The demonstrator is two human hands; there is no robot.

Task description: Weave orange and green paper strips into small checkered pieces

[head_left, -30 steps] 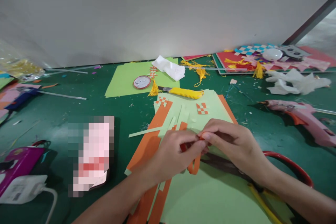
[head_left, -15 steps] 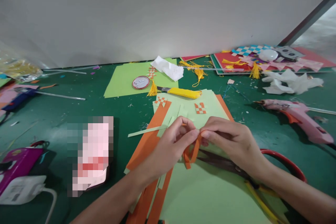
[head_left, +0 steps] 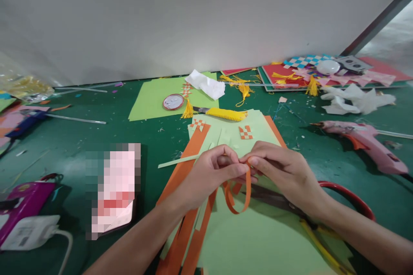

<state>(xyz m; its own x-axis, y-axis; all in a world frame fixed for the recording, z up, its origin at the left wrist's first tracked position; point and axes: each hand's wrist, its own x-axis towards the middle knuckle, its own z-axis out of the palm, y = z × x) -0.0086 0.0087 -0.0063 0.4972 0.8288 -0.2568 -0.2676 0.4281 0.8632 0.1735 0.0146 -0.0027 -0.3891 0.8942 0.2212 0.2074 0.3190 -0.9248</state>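
Observation:
Both hands meet above pale green paper [head_left: 258,236], pinching an orange paper strip [head_left: 248,193] that curves down in a loop. My left hand [head_left: 219,169] is closed on the strip from the left, thumb pointing right. My right hand [head_left: 280,167] grips it between thumb and forefinger; the fingertips hide the strip's upper part. Beneath the right hand lie scissors [head_left: 271,197] with a red handle. Orange paper strips [head_left: 182,240] lie under the left forearm. Just beyond the hands is a small woven orange-and-green checkered piece [head_left: 246,132], with another checkered piece [head_left: 197,124] to its left.
A yellow cutter knife [head_left: 226,114] lies behind the paper. On the right rests a pink glue gun [head_left: 364,137]; on the left are a phone [head_left: 118,189] and a white plug [head_left: 30,232]. Yellow-handled scissors [head_left: 322,247] lie front right. Crumpled tissue [head_left: 355,99] sits back right.
The orange strip, whose pieces hung nearly straight with ends down, now bows into a round loop below the fingers. Both hands stay close together, pinching it.

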